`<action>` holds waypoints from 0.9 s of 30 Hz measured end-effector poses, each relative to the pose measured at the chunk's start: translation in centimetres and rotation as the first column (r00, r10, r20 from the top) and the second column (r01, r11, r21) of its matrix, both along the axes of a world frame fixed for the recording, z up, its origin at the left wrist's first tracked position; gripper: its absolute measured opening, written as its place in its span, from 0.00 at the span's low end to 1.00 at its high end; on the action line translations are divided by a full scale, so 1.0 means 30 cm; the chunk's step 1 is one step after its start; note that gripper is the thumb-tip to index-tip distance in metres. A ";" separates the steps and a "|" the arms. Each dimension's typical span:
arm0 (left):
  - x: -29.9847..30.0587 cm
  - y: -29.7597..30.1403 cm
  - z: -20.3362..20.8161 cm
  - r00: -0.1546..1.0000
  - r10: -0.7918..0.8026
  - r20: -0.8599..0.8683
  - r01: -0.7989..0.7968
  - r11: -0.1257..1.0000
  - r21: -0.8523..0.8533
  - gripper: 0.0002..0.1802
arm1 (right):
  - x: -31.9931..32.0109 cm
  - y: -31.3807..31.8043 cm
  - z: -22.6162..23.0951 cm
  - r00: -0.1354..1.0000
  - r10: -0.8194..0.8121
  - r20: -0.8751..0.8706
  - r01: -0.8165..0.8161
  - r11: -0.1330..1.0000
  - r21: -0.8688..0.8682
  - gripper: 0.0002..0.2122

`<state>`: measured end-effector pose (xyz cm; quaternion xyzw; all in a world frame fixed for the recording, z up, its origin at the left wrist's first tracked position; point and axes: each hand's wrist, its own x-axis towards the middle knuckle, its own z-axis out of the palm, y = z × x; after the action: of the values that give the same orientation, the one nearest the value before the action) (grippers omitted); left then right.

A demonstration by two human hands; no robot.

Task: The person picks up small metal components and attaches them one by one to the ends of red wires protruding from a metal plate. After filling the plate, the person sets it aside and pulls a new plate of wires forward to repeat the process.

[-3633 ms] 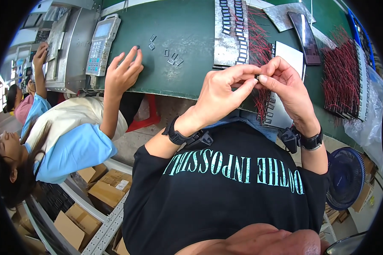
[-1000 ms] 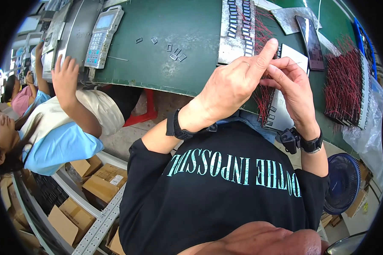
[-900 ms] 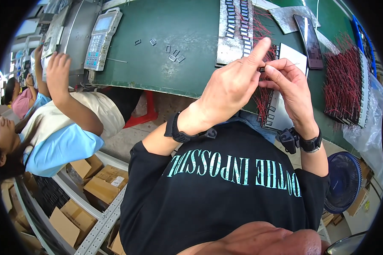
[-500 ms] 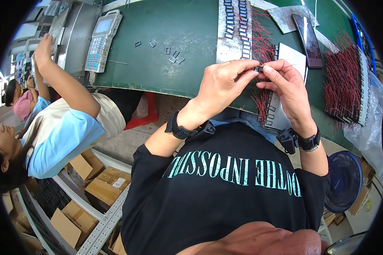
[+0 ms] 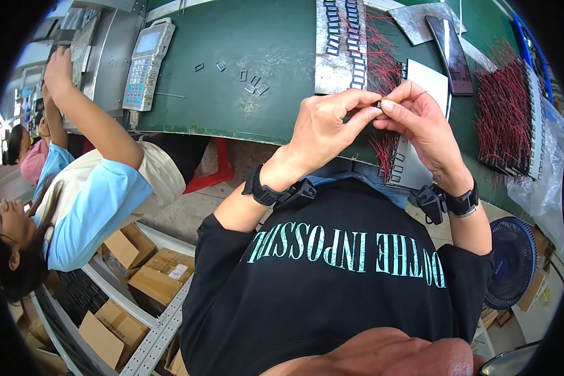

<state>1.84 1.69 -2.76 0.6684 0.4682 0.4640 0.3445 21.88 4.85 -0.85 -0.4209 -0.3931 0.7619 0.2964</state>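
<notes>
Between both pinching hands' (image 5: 324, 128) (image 5: 420, 122) grip, a tiny dark part (image 5: 378, 104) shows, mostly hidden.

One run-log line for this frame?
left hand + right hand: pinching small dark part | above green table | red wires right

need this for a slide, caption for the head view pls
Both hands, left and right, pinch a small dark part above a green bench.

You pinch a tiny dark part (image 5: 378, 104) between the fingers (image 5: 362, 116) of both hands, held up over the near edge of the green surface (image 5: 276, 56), with red wires just beyond it
</notes>
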 end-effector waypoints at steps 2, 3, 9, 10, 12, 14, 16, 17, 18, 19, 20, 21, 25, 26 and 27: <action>0.001 -0.006 0.007 1.000 0.009 -0.022 -0.009 1.000 0.000 0.12 | -0.014 -0.004 -0.002 1.000 -0.024 -0.004 0.024 0.982 0.186 0.04; 0.007 -0.008 0.012 0.999 0.020 -0.040 -0.019 0.999 0.027 0.11 | -0.022 -0.007 -0.001 0.999 -0.036 -0.007 0.037 0.960 0.277 0.04; -0.051 -0.017 0.023 0.993 -0.051 0.110 0.085 0.938 -0.335 0.08 | -0.085 -0.089 0.031 0.943 -0.156 0.294 -0.015 0.863 0.504 0.07; -0.067 -0.006 0.030 0.994 -0.041 0.104 0.074 0.940 -0.333 0.08 | -0.092 -0.097 0.052 0.936 -0.188 0.298 0.014 0.865 0.501 0.08; -0.109 0.050 0.042 0.993 0.041 -0.112 -0.071 0.958 -0.279 0.08 | -0.088 -0.110 0.085 0.928 -0.217 0.305 0.040 0.867 0.496 0.08; -0.148 0.100 0.024 0.970 0.099 -0.224 -0.154 0.958 -0.241 0.09 | -0.025 -0.114 0.108 0.792 -0.257 0.554 -0.200 0.748 0.633 0.09; -0.188 0.152 -0.004 0.897 0.184 -0.403 -0.252 0.960 -0.123 0.10 | 0.025 -0.142 0.130 0.703 -0.295 0.647 -0.331 0.669 0.665 0.10; -0.193 0.173 -0.011 0.848 0.223 -0.480 -0.285 0.957 -0.060 0.11 | 0.054 -0.166 0.140 0.666 -0.199 0.719 -0.399 0.719 0.569 0.09; -0.198 0.186 -0.012 0.846 0.227 -0.482 -0.289 0.955 -0.058 0.11 | 0.067 -0.184 0.148 0.621 -0.098 0.777 -0.463 0.755 0.465 0.08; -0.203 0.196 -0.007 0.855 0.211 -0.474 -0.278 0.958 -0.076 0.10 | 0.062 -0.192 0.153 0.624 -0.095 0.775 -0.466 0.751 0.468 0.08; -0.204 0.199 -0.004 0.862 0.197 -0.467 -0.270 0.958 -0.095 0.10 | 0.060 -0.200 0.153 0.614 -0.115 0.781 -0.508 0.700 0.502 0.08; -0.206 0.199 -0.003 0.868 0.185 -0.460 -0.265 0.958 -0.114 0.09 | 0.055 -0.207 0.152 0.606 -0.135 0.784 -0.548 0.643 0.534 0.09; -0.222 0.180 -0.063 0.814 0.317 -0.487 -0.231 0.946 0.228 0.09 | 0.040 -0.241 0.161 0.609 -0.151 0.779 -0.590 0.570 0.572 0.09; -0.215 0.171 -0.062 0.798 0.335 -0.501 -0.248 0.940 0.233 0.09 | 0.031 -0.250 0.160 0.608 -0.155 0.778 -0.588 0.570 0.573 0.08; -0.192 0.155 -0.056 0.812 0.342 -0.474 -0.241 0.935 0.261 0.07 | 0.025 -0.262 0.167 0.623 -0.143 0.769 -0.590 0.559 0.583 0.08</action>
<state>-3.91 6.33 -4.43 0.7169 0.5936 0.3594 0.0673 22.61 -3.02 4.15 -0.4525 -0.8299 0.2897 0.1502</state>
